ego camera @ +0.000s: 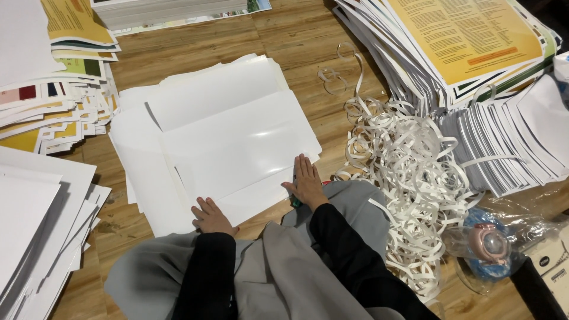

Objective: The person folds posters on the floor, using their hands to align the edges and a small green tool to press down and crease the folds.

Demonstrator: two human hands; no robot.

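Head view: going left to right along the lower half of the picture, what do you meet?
White card stack → left hand → right hand → tangle of white paper strips → pink round gadget in clear plastic.

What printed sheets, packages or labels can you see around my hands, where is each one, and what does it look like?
Printed sheet stack: top right, yellow-orange face, dark text blocks.
Colour-edged stack: far left, fanned, yellow, green, maroon patches.
Yellow sheet: top left corner, text-covered.
Clear plastic bag: lower right, pink and blue things inside.
Labelled box: bottom right edge, white, dark round mark.
Glossy white sheets: centre, blank, under left hand and right hand.
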